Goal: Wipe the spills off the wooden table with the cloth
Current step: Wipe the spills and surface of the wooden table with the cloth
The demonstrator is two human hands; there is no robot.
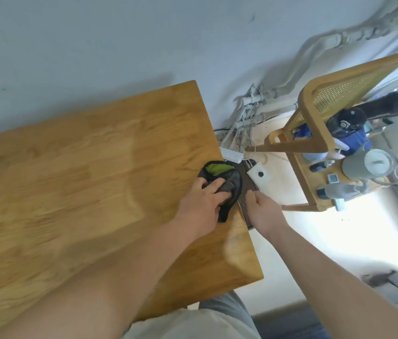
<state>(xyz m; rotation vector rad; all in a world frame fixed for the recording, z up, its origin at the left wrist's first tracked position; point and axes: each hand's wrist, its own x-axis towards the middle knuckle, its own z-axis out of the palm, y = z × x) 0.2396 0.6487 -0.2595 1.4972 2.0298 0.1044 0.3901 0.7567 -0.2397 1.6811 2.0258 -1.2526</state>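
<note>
Left fingers (213, 186) curl into the cloth (235, 184), bunching the dark grey fabric with a green fold showing on top. The left hand (200, 201) pins it to the wooden table (95, 167), right at the table's right-hand edge. The right hand (262, 211) sits just off that edge, fingers curled over a dark ribbed panel (248, 204); whether it grips anything, can't tell. Beyond, there's a white box (260, 176), tangled cables (244, 111) along the pale wall (95, 45), and a rattan-sided wooden cart (315, 133) loaded with bottles on the sunlit floor (339, 236).
</note>
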